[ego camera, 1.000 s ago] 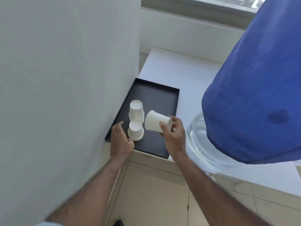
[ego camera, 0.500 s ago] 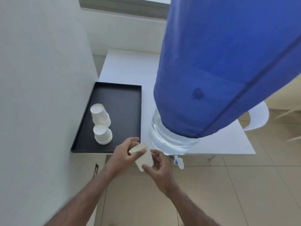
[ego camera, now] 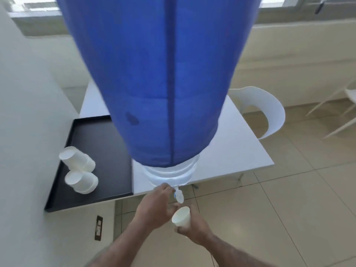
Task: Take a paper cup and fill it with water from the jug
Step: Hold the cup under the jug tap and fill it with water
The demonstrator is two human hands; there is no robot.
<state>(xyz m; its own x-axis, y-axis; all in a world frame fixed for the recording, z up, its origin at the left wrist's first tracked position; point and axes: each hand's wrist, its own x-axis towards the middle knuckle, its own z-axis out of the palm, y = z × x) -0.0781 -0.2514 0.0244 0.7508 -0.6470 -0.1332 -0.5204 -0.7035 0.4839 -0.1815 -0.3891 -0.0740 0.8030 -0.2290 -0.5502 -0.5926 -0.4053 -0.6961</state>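
A big clear water jug (ego camera: 171, 175) under a blue cloth cover (ego camera: 163, 74) stands on the white table (ego camera: 240, 151) at its front edge. Its small tap (ego camera: 178, 195) sticks out over the floor. My right hand (ego camera: 194, 227) holds a white paper cup (ego camera: 181, 216) upright, mouth up, just below and slightly right of the tap. My left hand (ego camera: 156, 207) reaches up with its fingers at the tap's base. I see no water stream, and the cup's inside looks white.
A black tray (ego camera: 100, 191) lies at the table's left end against a white wall (ego camera: 28, 151), with two stacks of upside-down paper cups (ego camera: 79, 170). A white chair (ego camera: 269, 112) stands behind the table on the right. Tiled floor lies below my hands.
The cup has passed from both hands into my right hand alone and moved right, under the tap. My left hand has risen to the tap. The view has swung right.
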